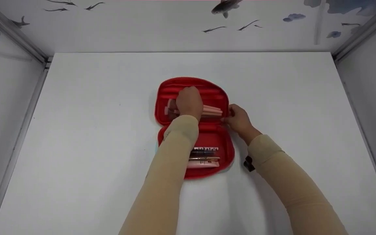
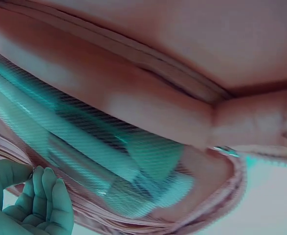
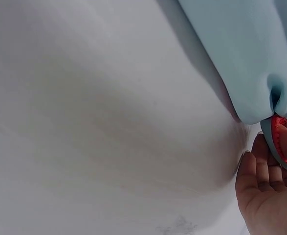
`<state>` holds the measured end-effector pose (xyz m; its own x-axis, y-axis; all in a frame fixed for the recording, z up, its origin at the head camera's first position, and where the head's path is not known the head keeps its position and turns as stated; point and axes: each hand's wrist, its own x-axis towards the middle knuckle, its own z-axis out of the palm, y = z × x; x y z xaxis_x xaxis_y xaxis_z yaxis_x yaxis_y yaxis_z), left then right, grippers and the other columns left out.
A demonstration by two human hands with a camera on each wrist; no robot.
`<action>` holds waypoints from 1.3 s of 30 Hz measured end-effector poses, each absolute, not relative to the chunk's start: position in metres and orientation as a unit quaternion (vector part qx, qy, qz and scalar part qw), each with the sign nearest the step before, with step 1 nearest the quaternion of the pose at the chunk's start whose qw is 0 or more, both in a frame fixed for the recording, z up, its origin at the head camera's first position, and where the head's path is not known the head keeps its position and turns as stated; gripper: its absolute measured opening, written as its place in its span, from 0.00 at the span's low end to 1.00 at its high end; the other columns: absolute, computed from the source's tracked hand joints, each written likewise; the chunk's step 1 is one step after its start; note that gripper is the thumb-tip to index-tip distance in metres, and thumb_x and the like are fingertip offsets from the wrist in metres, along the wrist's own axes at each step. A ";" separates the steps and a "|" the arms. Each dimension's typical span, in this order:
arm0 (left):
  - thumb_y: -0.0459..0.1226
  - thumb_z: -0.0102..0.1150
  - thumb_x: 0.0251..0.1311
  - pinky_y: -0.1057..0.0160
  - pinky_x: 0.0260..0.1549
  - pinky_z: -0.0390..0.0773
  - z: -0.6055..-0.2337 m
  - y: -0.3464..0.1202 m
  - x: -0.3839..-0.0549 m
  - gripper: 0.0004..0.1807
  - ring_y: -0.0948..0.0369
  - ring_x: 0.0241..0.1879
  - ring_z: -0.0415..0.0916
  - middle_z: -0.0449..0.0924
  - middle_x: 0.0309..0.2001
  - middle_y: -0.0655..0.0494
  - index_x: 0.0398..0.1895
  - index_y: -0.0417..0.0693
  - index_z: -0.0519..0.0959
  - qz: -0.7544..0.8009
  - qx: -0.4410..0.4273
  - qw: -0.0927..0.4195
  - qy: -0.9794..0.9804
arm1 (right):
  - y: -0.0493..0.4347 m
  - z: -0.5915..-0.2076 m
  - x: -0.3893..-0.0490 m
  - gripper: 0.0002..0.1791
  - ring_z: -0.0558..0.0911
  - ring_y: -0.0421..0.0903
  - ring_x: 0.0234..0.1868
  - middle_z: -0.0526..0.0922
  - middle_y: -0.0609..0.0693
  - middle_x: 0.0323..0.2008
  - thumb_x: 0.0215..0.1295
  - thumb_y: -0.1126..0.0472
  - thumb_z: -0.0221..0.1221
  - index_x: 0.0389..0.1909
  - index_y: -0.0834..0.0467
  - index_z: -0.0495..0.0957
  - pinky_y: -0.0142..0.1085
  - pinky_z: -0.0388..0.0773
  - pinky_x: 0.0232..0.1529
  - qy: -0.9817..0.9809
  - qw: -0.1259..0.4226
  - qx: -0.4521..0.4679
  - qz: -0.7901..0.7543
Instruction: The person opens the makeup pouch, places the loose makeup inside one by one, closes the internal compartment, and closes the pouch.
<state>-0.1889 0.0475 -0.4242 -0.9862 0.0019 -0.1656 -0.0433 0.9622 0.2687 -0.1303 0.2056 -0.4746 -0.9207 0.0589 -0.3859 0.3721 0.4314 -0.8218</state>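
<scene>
A red-lined makeup case (image 1: 227, 143) lies unfolded on the white table. Pink-handled makeup brushes (image 1: 212, 111) lie in its far half, under mesh in the left wrist view. Over that half, my left hand (image 1: 189, 101) curls down. The left wrist view has its thumb and fingertips pinching at the mesh pocket's zip (image 2: 6, 152); the pull itself is hidden between them. My right hand (image 1: 238, 119) grips the case's right edge near the fold, with the red zip edge (image 3: 278, 139) between thumb and fingers. Light blue fabric (image 3: 236, 63) covers the outside.
The near half holds a pink tube (image 1: 202, 164), a gold-coloured stick (image 1: 204, 158), a dark slim stick (image 1: 202, 152) and a patterned white strip (image 1: 207, 148). A small black device (image 1: 249, 164) sits by the right sleeve. Panels with fish prints border the white table (image 1: 93, 130).
</scene>
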 end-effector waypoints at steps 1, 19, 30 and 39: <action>0.35 0.54 0.67 0.61 0.32 0.83 -0.424 0.046 -0.189 0.09 0.58 0.35 0.82 0.84 0.36 0.50 0.39 0.44 0.85 0.134 -0.013 0.084 0.987 | 0.206 -0.474 -0.130 0.18 0.74 0.48 0.43 0.76 0.59 0.45 0.60 0.74 0.59 0.52 0.68 0.70 0.34 0.72 0.41 0.832 0.151 0.129 -0.518; 0.34 0.51 0.69 0.43 0.34 0.81 -0.425 0.020 -0.199 0.14 0.50 0.42 0.83 0.84 0.44 0.44 0.52 0.42 0.81 0.156 -0.074 0.119 0.978 | 0.206 -0.476 -0.132 0.20 0.74 0.44 0.41 0.76 0.57 0.43 0.60 0.73 0.60 0.53 0.68 0.70 0.30 0.74 0.39 0.830 0.152 0.129 -0.522; 0.35 0.52 0.67 0.56 0.42 0.82 -0.423 -0.005 -0.203 0.12 0.55 0.44 0.82 0.84 0.44 0.48 0.48 0.42 0.83 0.165 -0.080 0.095 0.978 | 0.208 -0.476 -0.131 0.20 0.73 0.45 0.41 0.74 0.57 0.43 0.60 0.73 0.59 0.54 0.68 0.69 0.30 0.73 0.38 0.830 0.154 0.129 -0.520; 0.33 0.52 0.66 0.56 0.47 0.80 -0.423 -0.025 -0.207 0.14 0.53 0.49 0.78 0.82 0.47 0.46 0.51 0.40 0.81 0.160 -0.089 0.110 0.977 | 0.207 -0.477 -0.131 0.20 0.73 0.46 0.42 0.75 0.58 0.44 0.61 0.72 0.59 0.54 0.68 0.69 0.32 0.72 0.39 0.842 0.152 0.123 -0.503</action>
